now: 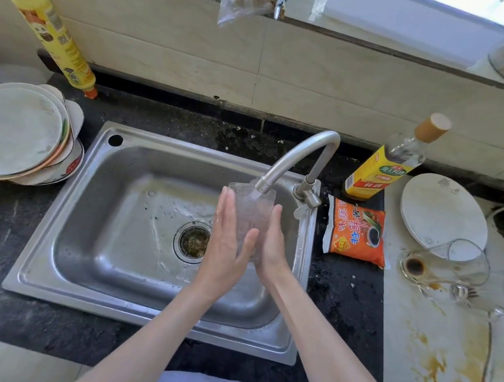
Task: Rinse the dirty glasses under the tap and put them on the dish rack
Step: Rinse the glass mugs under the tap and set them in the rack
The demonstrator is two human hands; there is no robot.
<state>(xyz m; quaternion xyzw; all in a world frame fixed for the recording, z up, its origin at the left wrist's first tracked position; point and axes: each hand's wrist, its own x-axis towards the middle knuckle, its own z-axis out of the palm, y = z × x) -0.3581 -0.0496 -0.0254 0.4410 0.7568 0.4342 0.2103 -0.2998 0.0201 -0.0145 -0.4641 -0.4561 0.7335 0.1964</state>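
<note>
Head view over a kitchen sink: a person's left hand (227,245) and right hand (272,248) press flat, straight-fingered palms against opposite sides of a clear glass (251,210), holding it upright with its mouth just under the spout of the tap (299,161), apparently so the running water fills and flushes it. The glass looks thin-walled, slick and frothy with water. Below the tap, the brushed steel sink (108,204) is wet, its round drain clogged with scraps. Right of the tap lie an orange sauce packet (355,233), a yellow-labelled bottle (385,163) and more dirty glasses (455,265) tipped on a stained white counter. Left of the tap, plates (15,130) are stacked.
</note>
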